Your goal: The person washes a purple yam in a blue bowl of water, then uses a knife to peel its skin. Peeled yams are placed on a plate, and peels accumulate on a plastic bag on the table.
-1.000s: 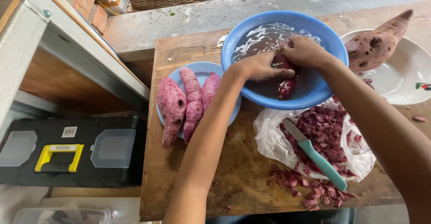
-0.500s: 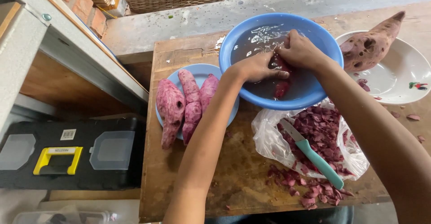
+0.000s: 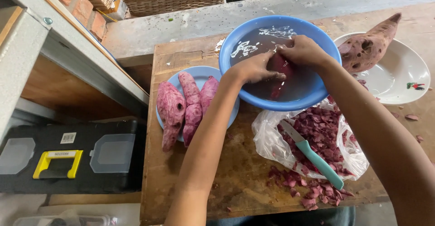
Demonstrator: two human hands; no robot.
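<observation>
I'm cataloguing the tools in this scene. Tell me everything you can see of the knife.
The knife is small, with a pale, light-coloured blade and a slim teal handle that looks like plastic. It lies flat and diagonal, blade toward the upper left, handle toward the lower right. It rests on a clear plastic bag heaped with purple peelings, on the wooden board. Neither hand touches it; both are in the blue bowl beyond.

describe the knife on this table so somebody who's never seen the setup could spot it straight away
Start at the big blue bowl of water where both hands work. Just below it, a clear plastic bag lies on the wooden board, heaped with purple peelings. The knife rests slanted across that heap: the only thing there with a teal handle and a short pale blade.
</observation>
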